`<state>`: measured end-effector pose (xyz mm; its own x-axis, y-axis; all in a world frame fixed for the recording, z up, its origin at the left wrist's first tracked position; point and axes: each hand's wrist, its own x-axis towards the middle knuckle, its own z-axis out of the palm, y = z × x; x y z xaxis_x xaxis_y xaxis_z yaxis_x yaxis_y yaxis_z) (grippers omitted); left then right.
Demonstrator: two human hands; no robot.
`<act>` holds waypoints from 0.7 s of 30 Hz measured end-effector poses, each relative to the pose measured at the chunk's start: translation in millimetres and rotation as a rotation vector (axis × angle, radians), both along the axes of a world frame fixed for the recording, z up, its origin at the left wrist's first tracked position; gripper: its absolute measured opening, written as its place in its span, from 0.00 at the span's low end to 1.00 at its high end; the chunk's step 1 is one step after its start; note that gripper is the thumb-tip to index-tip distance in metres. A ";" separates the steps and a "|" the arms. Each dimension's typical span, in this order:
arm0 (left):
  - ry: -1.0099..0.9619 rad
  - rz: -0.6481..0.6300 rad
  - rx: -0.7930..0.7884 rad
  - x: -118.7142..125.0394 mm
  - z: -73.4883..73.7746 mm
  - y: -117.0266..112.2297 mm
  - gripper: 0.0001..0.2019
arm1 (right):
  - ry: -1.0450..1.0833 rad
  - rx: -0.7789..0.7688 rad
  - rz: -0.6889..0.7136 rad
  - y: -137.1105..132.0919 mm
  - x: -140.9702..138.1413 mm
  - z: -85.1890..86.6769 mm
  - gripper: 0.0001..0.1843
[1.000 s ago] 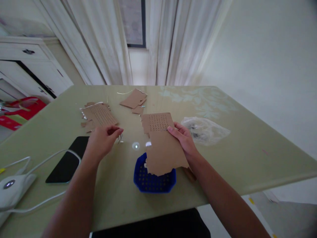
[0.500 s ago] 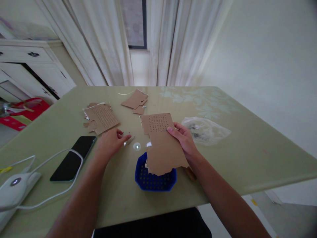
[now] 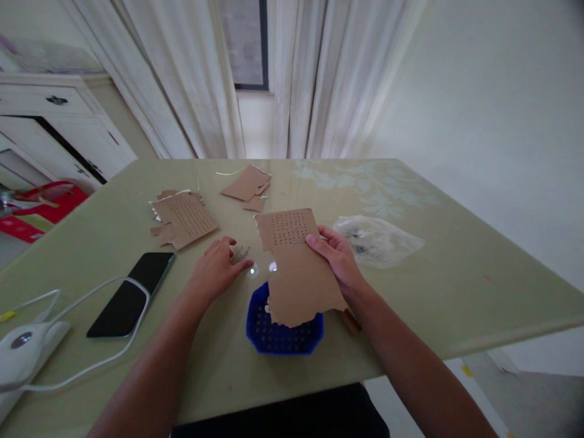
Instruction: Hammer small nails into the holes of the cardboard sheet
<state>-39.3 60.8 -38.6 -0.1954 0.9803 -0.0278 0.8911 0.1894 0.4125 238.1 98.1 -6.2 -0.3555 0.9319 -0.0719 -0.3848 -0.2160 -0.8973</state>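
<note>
My right hand (image 3: 337, 252) grips a torn piece of cardboard (image 3: 303, 274) by its right edge, thumb on top. Rows of small holes run across the upper part of that piece, and a few small metallic bits sit in the lowest row near my thumb. Below it stands a blue plastic basket (image 3: 285, 348) with a perforated bottom, partly covered by the cardboard. My left hand (image 3: 216, 267) is over the table with thumb and fingers apart. Close to its fingertips lie several thin metal pins (image 3: 240, 254), too small to make out exactly.
On the left are a pierced cardboard stack (image 3: 187, 219), a phone (image 3: 132, 295) and a white device (image 3: 31, 340) with a cable. Further back lie cardboard scraps (image 3: 249, 184). A clear plastic bag (image 3: 381, 240) is at the right, and a brown object (image 3: 350, 322) lies beside the basket.
My left hand has moved a little to the right and its thumb and fingers have spread apart beside the pins. The right hand keeps holding the cardboard in nearly the same place.
</note>
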 end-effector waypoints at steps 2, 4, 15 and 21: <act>0.029 -0.012 -0.002 0.6 -1.3 1.3 0.20 | 0.012 -0.006 0.000 -0.7 -0.2 1.0 0.22; 0.048 0.000 -0.008 0.8 -1.8 3.5 0.15 | 0.017 -0.019 0.003 -1.3 -0.4 1.5 0.22; -0.276 -0.179 0.561 27.4 20.7 -12.2 0.09 | 0.107 0.033 0.138 -6.7 -1.1 -8.0 0.20; -0.449 -0.444 0.717 55.7 27.0 -29.1 0.09 | 0.127 0.045 0.286 -16.0 2.1 -8.7 0.19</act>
<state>16.4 31.7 -11.6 0.0817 0.7753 0.6262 0.5510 -0.5587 0.6199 240.2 82.2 -14.9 -0.6072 0.7940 0.0291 -0.4236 -0.2926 -0.8573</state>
